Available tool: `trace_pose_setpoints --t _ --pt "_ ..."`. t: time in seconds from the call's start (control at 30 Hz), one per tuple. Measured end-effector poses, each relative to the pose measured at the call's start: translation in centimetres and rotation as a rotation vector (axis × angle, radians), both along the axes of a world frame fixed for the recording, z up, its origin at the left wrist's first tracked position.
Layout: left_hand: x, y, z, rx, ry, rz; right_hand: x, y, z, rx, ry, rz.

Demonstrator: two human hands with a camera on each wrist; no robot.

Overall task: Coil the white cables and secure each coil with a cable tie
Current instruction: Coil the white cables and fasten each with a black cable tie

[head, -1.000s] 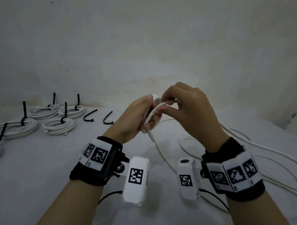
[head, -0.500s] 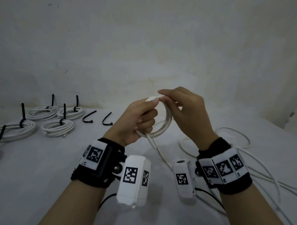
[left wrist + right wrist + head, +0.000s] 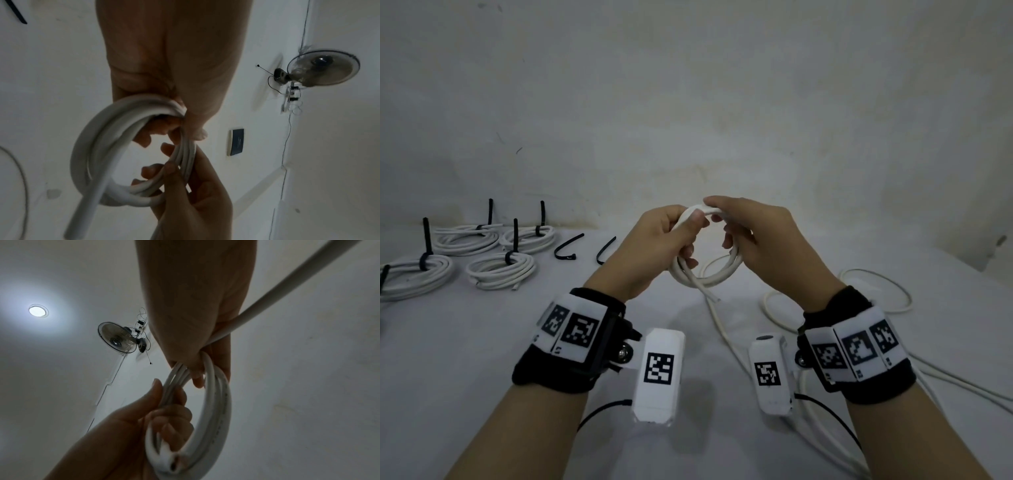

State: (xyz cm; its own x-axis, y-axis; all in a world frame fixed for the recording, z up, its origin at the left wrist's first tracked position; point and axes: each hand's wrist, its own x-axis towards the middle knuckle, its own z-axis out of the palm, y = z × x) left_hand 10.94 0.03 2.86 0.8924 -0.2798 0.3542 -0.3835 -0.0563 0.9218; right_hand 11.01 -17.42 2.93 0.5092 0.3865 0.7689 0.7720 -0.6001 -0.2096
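White cable coil (image 3: 709, 274) held up above the table (image 3: 482, 359), between both hands, standing roughly on edge with its opening turned toward the head camera. Made of several turns of smooth, round white cable, a small ring in shape. Cut end (image 3: 717, 299) poking down and to the right out of the bottom of the ring. Tail of the same cable dropping from the coil to the table and trailing off toward the right in loose loops (image 3: 873, 291).

Left hand (image 3: 654, 250) clenched around the left side of the ring, thumb pressed on top of the turns, fingers curled through the opening; seen likewise from the left wrist (image 3: 164, 65). Right hand (image 3: 763, 240) pinching the top of the coil with thumb and forefinger right beside the left thumb, remaining fingers hooked on the right side of the ring; from the right wrist (image 3: 195, 321), loose cable seen running through the palm into the coil (image 3: 216, 402).

Farther left on the table, four finished coils (image 3: 500, 270) lying flat, each bound with a black tie whose tail stuck upward. Two loose black cable ties (image 3: 568, 246) lying curved between those coils and the left hand. Containers: none in view. Wall-mounted fan (image 3: 322, 68) and a lit ceiling lamp (image 3: 38, 310) visible from the wrist views
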Motion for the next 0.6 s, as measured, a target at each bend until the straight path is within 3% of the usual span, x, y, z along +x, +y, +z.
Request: trace_pose_setpoints --t 0.1,0.3,0.4,0.6 --pt "0.0 -0.6 -0.3 -0.016 0.03 -0.032 0.2 -0.3 -0.1 0.024 0.021 0.007" --pt "-0.5 -0.8 0.3 -0.268 0.268 -0.159 0.2 0.4 -0.3 0.061 0.019 0.048" --pt "-0.5 -0.9 0.3 -0.316 0.257 -0.133 0.1 0.6 -0.2 0.091 0.04 0.038" --pt "0.3 -0.1 0.9 -0.531 0.241 -0.024 -0.7 -0.8 0.6 0.146 0.358 -0.062"
